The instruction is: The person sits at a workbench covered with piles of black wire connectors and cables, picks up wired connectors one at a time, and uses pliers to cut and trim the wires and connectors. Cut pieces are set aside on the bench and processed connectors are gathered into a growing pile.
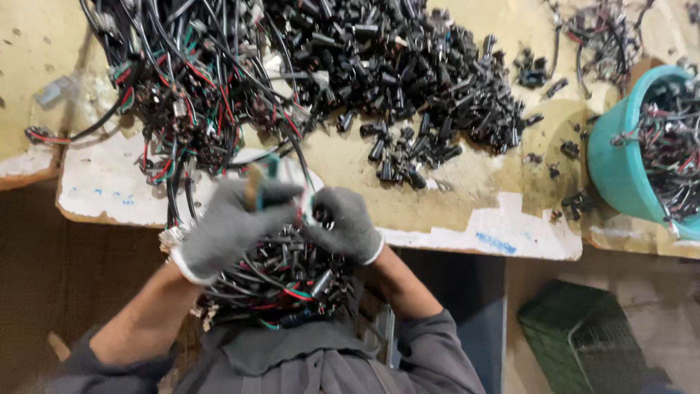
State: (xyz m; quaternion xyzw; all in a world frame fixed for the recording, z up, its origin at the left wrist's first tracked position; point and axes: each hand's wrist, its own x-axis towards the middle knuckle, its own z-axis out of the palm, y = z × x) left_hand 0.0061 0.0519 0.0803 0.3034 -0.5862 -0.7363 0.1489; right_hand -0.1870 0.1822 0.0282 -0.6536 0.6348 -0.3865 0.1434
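Left hand point(222, 232), grey-gloved, clamped round a small tool with teal handles point(264, 177). Right hand point(346, 222), also gloved, pinching wires of the tangled harness bundle point(281, 281) heaped in the lap, just below the counter point(452, 197) edge. Black connectors point(415, 80) piled behind. Teal bucket point(609, 164) of wiring far right. Torn white covering point(503, 233), faint blue marks, along the edge.

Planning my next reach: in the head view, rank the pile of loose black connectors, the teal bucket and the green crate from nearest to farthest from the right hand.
From the right hand:
1. Pile of loose black connectors, on the table just above it.
2. Green crate, on the floor, lower right.
3. Teal bucket, at the table's right edge.
Crate and bucket are nearly too close to call.
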